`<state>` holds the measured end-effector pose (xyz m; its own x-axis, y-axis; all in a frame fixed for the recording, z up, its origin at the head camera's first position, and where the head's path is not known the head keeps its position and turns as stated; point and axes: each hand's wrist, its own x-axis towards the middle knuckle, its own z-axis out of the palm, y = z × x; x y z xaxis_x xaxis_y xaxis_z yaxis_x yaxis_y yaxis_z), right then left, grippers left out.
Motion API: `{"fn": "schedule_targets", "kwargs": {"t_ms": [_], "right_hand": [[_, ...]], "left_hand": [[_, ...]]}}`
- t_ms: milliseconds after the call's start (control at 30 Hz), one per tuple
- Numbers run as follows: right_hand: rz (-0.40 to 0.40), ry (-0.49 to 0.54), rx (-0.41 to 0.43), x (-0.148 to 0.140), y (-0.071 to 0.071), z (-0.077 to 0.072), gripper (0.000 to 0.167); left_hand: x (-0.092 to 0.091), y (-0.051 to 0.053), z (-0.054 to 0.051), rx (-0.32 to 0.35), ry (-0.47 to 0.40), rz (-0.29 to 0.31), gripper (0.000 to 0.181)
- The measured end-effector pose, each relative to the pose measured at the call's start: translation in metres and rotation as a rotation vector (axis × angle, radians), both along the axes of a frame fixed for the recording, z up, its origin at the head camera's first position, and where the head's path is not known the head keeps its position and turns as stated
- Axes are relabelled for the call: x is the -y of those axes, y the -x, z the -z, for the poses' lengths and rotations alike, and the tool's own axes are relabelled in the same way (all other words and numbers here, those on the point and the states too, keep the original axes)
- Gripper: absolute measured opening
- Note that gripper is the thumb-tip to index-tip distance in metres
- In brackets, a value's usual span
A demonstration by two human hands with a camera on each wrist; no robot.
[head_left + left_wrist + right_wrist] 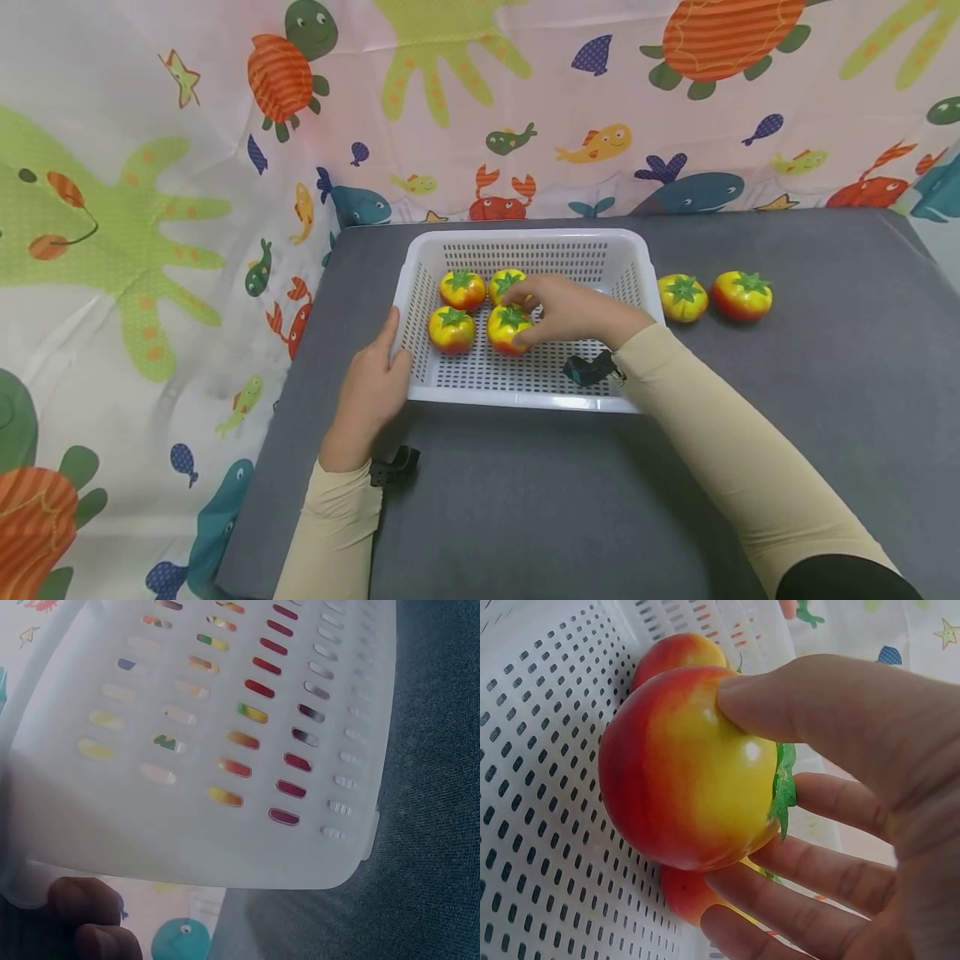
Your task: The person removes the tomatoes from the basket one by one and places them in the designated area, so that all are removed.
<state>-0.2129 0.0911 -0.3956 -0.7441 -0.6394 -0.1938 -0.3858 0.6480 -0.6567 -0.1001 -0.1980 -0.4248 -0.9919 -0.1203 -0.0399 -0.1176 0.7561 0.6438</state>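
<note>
A white plastic basket (487,402) with slotted walls stands on the grey table. Inside it are several red-and-yellow toy tomatoes with green leafy tops, among them one at the back left (462,290) and one at the front left (452,330). My right hand (558,310) holds another tomato (690,772) between thumb and fingers, over the basket's perforated floor. Whether that tomato touches the floor I cannot tell. On the left end of the basket, my left hand (372,387) grips the rim; two fingertips (86,900) show beside the rim in the left wrist view.
Two more toy tomatoes, one yellower (682,298) and one redder (741,297), lie on the table (525,500) just right of the basket. A curtain (465,150) printed with sea animals hangs behind and to the left of the table.
</note>
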Motion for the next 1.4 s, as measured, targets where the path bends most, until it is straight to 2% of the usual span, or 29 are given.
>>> {"fn": "schedule_targets", "kwargs": {"t_ms": [200,500,733,900,1200,1400], "right_hand": [[0.008,-0.005,0.007,0.0,-0.003,-0.002,0.061],[-0.01,-0.021,-0.039,-0.005,-0.005,-0.004,0.059],[0.004,-0.055,-0.073,-0.01,-0.006,-0.011,0.061],[0.004,-0.033,-0.086,-0.016,-0.006,-0.017,0.062],[0.056,0.017,-0.088,-0.029,-0.006,-0.027,0.062],[0.095,0.013,-0.096,-0.039,-0.009,-0.035,0.062]], "left_hand": [[0.001,-0.002,-0.002,0.015,-0.018,-0.004,0.067],[0.0,-0.002,0.001,-0.015,-0.01,-0.004,0.066],[-0.002,-0.002,0.002,-0.003,-0.01,-0.009,0.067],[-0.003,-0.002,0.002,-0.004,-0.019,-0.007,0.067],[0.0,-0.001,0.0,-0.021,-0.014,-0.018,0.067],[0.0,0.0,0.0,-0.023,-0.02,-0.019,0.067]]}}
